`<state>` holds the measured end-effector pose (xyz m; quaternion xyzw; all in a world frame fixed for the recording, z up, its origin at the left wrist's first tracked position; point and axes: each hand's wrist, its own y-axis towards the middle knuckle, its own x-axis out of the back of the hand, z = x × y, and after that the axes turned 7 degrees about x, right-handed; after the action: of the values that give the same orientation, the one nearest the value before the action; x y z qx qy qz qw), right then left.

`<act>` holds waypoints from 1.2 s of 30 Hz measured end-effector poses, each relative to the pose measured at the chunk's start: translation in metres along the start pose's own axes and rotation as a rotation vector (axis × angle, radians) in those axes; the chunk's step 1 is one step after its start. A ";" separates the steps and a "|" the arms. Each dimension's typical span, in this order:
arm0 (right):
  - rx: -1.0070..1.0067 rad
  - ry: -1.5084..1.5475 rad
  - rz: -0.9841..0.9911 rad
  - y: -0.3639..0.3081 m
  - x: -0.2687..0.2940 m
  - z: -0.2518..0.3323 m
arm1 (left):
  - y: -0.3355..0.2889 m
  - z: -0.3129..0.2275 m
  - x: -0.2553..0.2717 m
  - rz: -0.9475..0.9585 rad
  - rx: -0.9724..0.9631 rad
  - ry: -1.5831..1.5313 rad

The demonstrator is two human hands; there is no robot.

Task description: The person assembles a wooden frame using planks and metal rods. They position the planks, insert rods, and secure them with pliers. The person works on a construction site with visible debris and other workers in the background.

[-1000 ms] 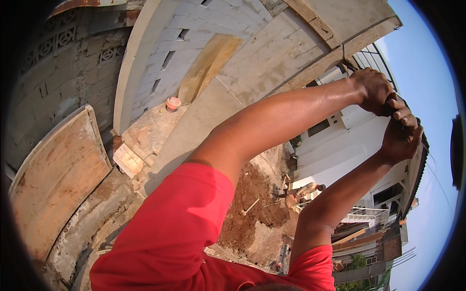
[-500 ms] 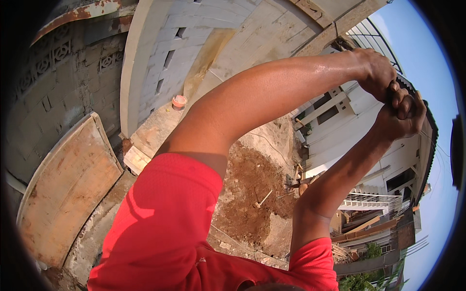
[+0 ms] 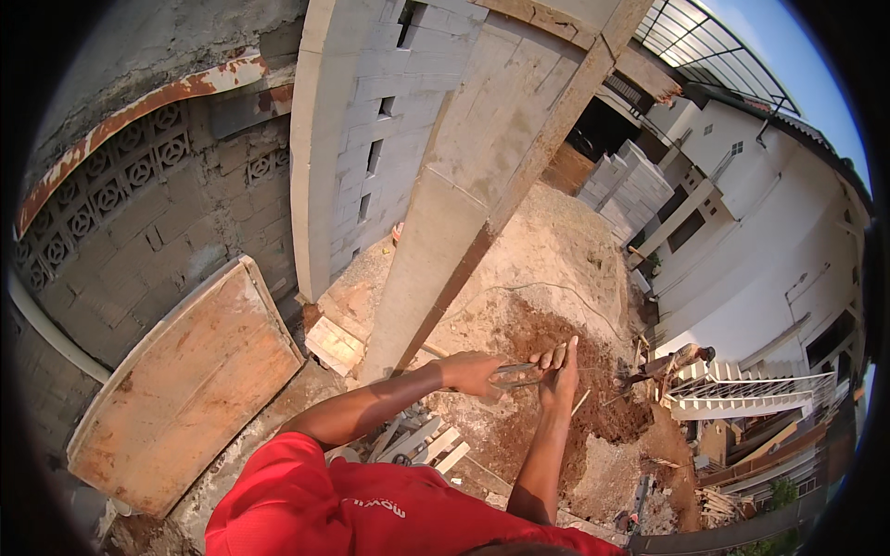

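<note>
Just right of the concrete column's (image 3: 431,250) foot, in front of the wearer's chest, a slim grey tool (its exact kind is too small to tell) spans both hands. The left hand (image 3: 473,373), nearer the column, has its fingers wrapped round one end; the right hand (image 3: 558,372), farther from it, has its fingers curled over the other, thumb side up.

To handle the tool well from this pose, I'd keep both grips firm, elbows bent and close in, and wrists level so that it doesn't twist. Fingertips are best kept out of the middle, where any hinged parts could pinch.

Half a second ago both hands were raised far out to the column's right, up by the roofline of the white building (image 3: 732,269); now they are down near its foot. More of the column shows, and the reddish bucket, then in plain sight on its left, is mostly hidden by its edge. Another person (image 3: 683,363), well right of the column, was largely covered by the right forearm and is now uncovered.
</note>
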<state>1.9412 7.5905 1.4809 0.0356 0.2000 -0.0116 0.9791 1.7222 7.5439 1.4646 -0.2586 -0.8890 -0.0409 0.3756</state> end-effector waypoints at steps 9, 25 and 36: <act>-0.616 0.348 -0.220 -0.076 0.127 -0.242 | -0.100 0.162 -0.220 0.178 0.775 -0.923; -0.388 0.505 -0.633 0.106 0.131 -0.154 | -0.079 0.072 -0.124 -0.143 0.503 -0.725; -0.250 -1.247 -0.495 0.042 0.248 -0.191 | -0.178 0.110 -0.132 -0.171 0.851 -0.494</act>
<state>2.0956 7.6440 1.2109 -0.1380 -0.3996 -0.2303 0.8765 1.6410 7.3629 1.3171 -0.0104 -0.9074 0.3571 0.2215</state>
